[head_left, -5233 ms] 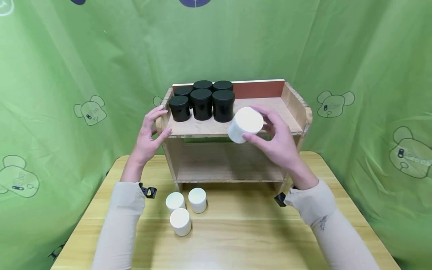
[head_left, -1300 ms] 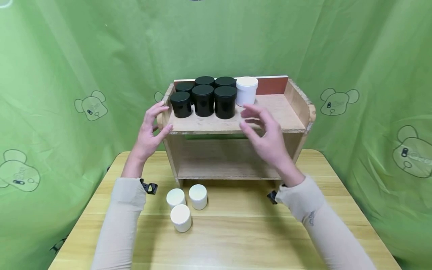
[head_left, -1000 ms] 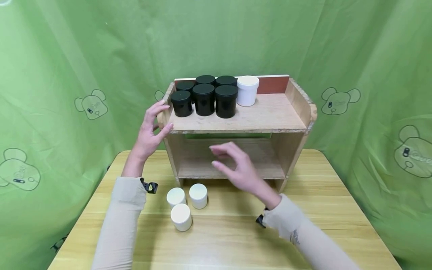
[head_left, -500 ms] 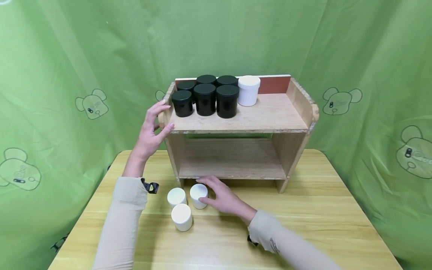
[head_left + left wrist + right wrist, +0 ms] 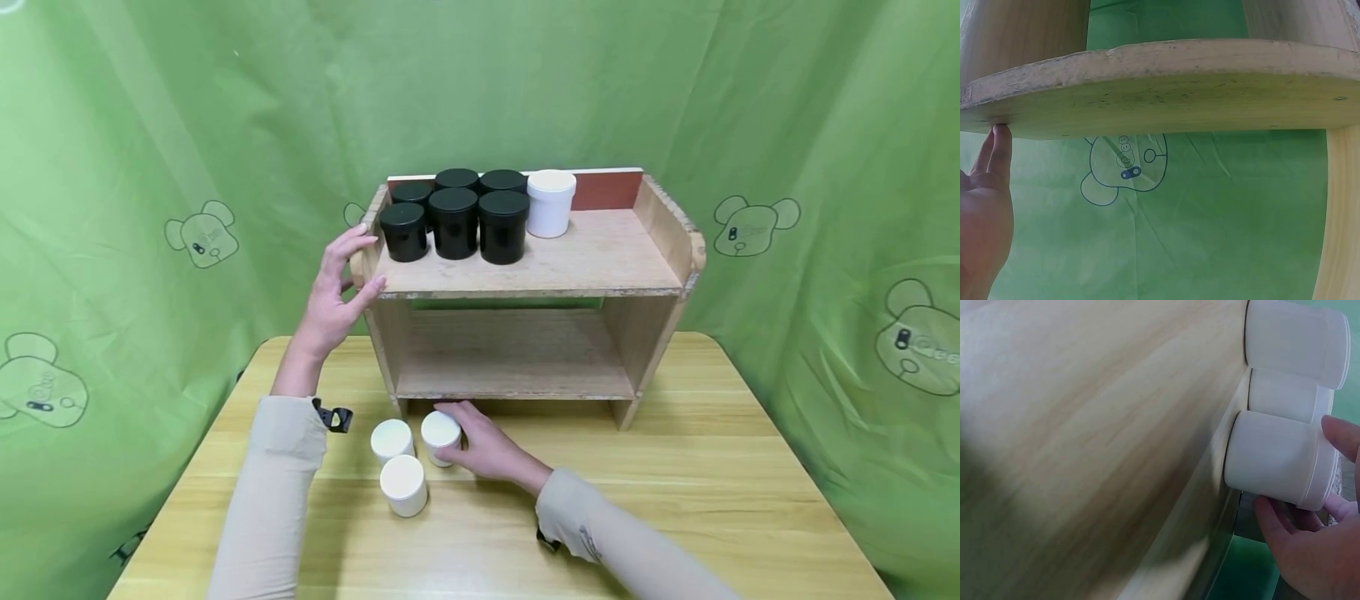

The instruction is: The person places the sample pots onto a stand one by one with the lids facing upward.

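Note:
My right hand (image 5: 487, 442) grips a white lidded jar (image 5: 440, 431) standing on the table, thumb in front and fingers behind. In the right wrist view, the thumb is at the lid of this white jar (image 5: 1279, 456) and the fingers are against its side. Two more white jars, a front one (image 5: 403, 487) and a rear one (image 5: 391, 439), stand just left of it. My left hand (image 5: 330, 292) holds the left side panel of a small wooden shelf (image 5: 525, 279). Fingertips of the left hand (image 5: 988, 206) touch the panel's outer face in the left wrist view.
On the shelf's top board, several black jars (image 5: 453, 225) stand in two rows at the left. Beside them, at the back, is a white jar (image 5: 550, 204). A wooden table (image 5: 675, 492) carries the shelf, and a green curtain (image 5: 225, 108) hangs around it.
The white jar that my right hand held earlier now stands on the top board. My right hand has left it, come down to the table and taken hold of another white jar. The left hand stays put.

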Demonstrator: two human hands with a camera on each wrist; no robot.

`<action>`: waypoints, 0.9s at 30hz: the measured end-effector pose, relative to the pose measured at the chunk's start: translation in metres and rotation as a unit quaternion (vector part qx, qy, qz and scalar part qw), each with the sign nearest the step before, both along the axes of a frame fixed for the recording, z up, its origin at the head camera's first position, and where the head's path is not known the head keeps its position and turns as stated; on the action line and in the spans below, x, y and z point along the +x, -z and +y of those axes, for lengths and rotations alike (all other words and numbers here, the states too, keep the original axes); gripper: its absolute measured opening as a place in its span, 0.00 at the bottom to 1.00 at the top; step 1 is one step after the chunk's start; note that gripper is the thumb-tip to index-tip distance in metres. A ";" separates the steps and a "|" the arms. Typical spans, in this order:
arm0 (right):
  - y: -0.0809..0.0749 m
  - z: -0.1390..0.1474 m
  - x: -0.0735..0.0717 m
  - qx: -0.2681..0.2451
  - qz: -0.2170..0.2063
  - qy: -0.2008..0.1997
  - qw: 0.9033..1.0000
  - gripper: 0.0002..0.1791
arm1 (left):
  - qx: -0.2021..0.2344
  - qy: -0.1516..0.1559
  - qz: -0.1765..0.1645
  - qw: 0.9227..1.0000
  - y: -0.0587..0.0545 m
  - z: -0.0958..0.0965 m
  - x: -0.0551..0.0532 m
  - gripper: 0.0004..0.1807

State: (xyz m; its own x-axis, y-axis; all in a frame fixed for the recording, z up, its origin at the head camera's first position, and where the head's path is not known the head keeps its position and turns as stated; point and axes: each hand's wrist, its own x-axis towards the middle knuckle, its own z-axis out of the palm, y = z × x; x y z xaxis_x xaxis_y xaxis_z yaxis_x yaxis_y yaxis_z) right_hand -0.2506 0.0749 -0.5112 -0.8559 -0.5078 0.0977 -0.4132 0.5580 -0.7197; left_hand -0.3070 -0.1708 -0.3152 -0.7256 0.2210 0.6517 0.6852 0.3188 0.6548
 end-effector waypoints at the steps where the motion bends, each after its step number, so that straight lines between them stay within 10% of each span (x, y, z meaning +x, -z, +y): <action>1: 0.000 0.000 0.000 0.000 -0.001 0.000 1.000 0.40 | 0.000 0.000 -0.001 1.000 0.000 0.000 0.000 0.31; 27: -0.027 0.013 0.015 0.009 0.038 -0.020 0.999 0.37 | 0.005 0.003 -0.007 1.000 -0.001 0.000 0.001 0.32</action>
